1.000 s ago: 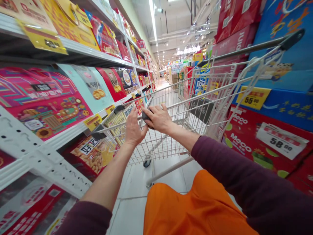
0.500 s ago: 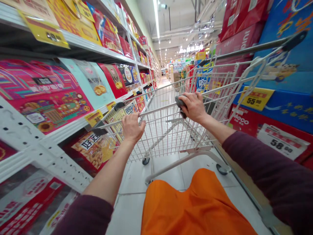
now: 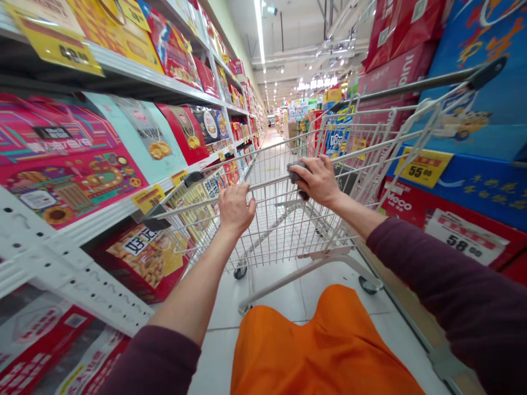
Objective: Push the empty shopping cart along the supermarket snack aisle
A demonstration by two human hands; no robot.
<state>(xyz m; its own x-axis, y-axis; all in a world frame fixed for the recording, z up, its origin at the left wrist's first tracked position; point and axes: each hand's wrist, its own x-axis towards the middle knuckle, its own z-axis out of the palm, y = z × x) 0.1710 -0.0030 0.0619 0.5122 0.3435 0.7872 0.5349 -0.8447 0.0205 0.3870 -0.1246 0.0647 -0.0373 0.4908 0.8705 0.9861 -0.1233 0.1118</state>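
A wire shopping cart [image 3: 284, 233] stands sideways across the aisle in front of me. My left hand [image 3: 236, 208] is closed over the top rail of its near side, with the fingertips hidden behind the rail. To the right, my right hand [image 3: 316, 178] grips a dark grey cloth [image 3: 297, 171] and rests with it on the same rail. Part of the cloth hangs below the fingers on the inner side. The cart's push handle [image 3: 424, 83] is at the upper right, away from both hands.
Shelves of boxed snacks [image 3: 69, 159] run close along the left, next to one cart end. Stacked gift cartons [image 3: 473, 104] with price tags [image 3: 424, 166] crowd the right. The tiled aisle [image 3: 269, 137] stretches ahead beyond the cart. A cart wheel [image 3: 369, 285] sits near the right-hand display.
My left hand has slid right along the rail, closer to my right hand. My right hand keeps its place on the rail with the cloth. The whole view has shifted slightly.
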